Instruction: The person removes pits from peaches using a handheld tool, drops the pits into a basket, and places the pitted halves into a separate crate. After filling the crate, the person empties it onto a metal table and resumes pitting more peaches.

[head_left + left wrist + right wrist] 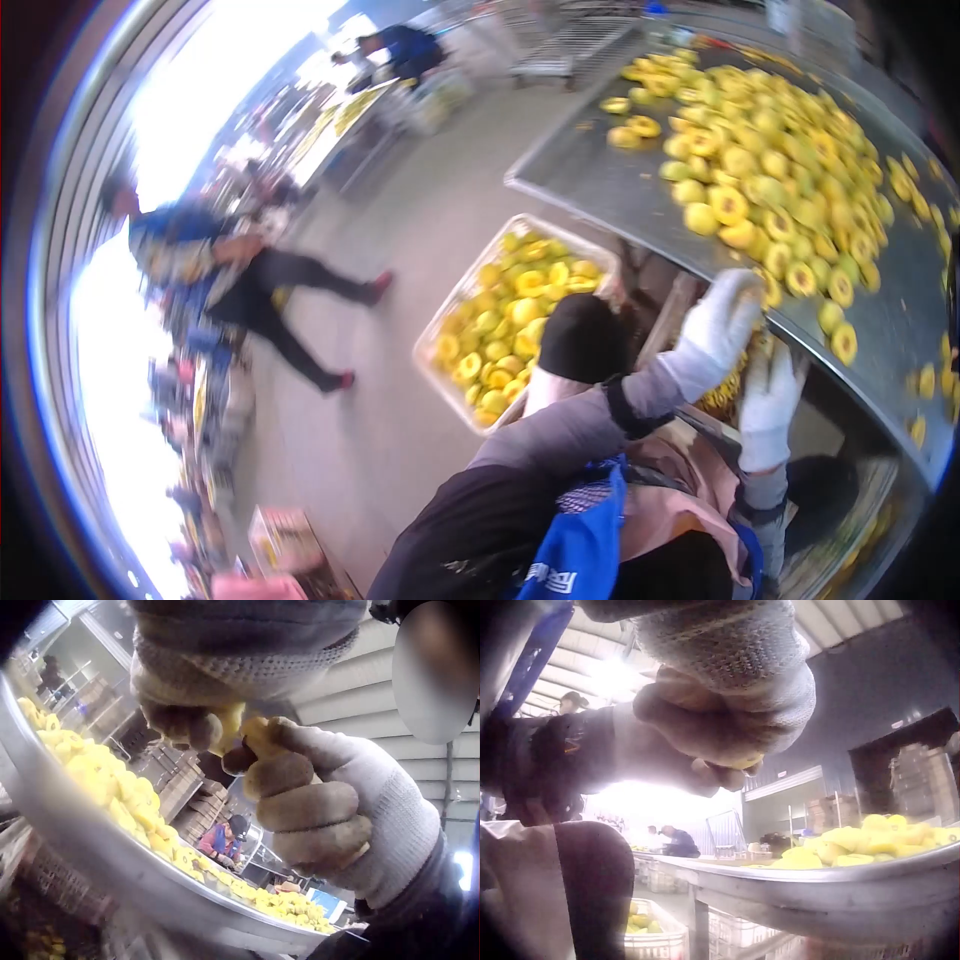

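Both hands wear white knit gloves, stained brown at the fingers. In the head view my left hand (722, 315) is at the near edge of the metal table, my right hand (770, 405) just below it. The left wrist view shows a yellow peach piece (231, 726) in the curled fingers of my left hand (187, 724). My right hand (322, 802) faces it with fingers curled and fingertips at the peach; I cannot tell what else lies in that fist. A bit of yellow (748, 761) shows under my right hand (727, 712) in the right wrist view.
A heap of halved peaches (770, 160) lies on the metal table (600, 180). On the floor beside it stands a white crate (440, 330) of peach halves. Beneath the table edge is another crate (675, 310). A person (260, 270) strides past at left; another (405, 50) bends over farther back.
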The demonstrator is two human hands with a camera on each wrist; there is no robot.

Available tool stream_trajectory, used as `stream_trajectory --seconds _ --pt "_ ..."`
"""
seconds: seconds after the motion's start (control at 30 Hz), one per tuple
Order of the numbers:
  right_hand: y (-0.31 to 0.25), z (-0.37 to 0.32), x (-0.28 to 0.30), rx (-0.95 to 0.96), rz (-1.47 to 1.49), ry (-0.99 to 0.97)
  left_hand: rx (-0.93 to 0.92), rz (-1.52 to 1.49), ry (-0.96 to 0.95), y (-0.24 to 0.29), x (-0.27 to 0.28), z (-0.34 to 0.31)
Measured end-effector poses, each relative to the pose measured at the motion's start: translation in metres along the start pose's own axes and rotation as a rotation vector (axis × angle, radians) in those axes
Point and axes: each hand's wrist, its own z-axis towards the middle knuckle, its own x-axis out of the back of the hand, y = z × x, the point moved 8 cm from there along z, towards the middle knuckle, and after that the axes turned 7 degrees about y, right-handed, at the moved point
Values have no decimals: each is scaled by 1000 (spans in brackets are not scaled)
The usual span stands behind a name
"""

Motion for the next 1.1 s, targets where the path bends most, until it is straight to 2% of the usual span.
stream_trajectory --seconds 0.03,0.07,0.1,0.17,0.2,0.27,0.3,0.37,0.4,0.43,0.47,0.5,0.6,0.7,0.8,0.9,1.0,1.1 --pt "-11 -1 -4 30 -22 -28 -91 -12 16 13 10 0" --pt "-19 -4 -7 32 -23 -43 -13 -53 -4 21 19 -4" --pt "-23 -7 -11 9 8 -69 -43 -51 15 25 28 -7" --pt "-24 -14 -17 -152 132 -153 -149 10 59 25 42 -11" --pt "-35 -14 -19 -41 134 -134 -220 56 80 16 45 -13" --pt "-43 -15 -17 148 72 -53 64 -274 55 -27 40 -16" --pt "-44 -18 -15 134 49 -79 205 -498 16 1 43 -19" --pt "-41 -25 -10 96 -26 -54 227 -632 -113 14 38 -26" --pt "-45 -26 -4 115 -73 -21 286 -696 -64 6 31 -23" --pt "-40 -25 -5 30 -71 -29 397 -703 -40 6 29 -21" --pt "-34 -22 -9 -116 64 -100 307 -642 -84 16 27 -18" --pt "-35 -20 -6 -131 68 -91 224 -479 -99 21 27 -14" --pt "-12 -21 -7 -233 91 -148 406 -551 -18 7 13 -18" --pt "-6 -19 -4 -270 158 -140 375 -512 -8 2 7 -18" --pt "-1 -16 -2 -324 205 -140 210 -279 23 -11 8 -10" --pt "11 -19 -2 -261 -11 -132 264 -212 13 -17 5 -10" --pt "5 -18 3 -172 -166 -174 176 -100 -45 -10 0 -6" --pt "1 -15 3 -143 -181 -177 76 1 -77 -14 0 -2"
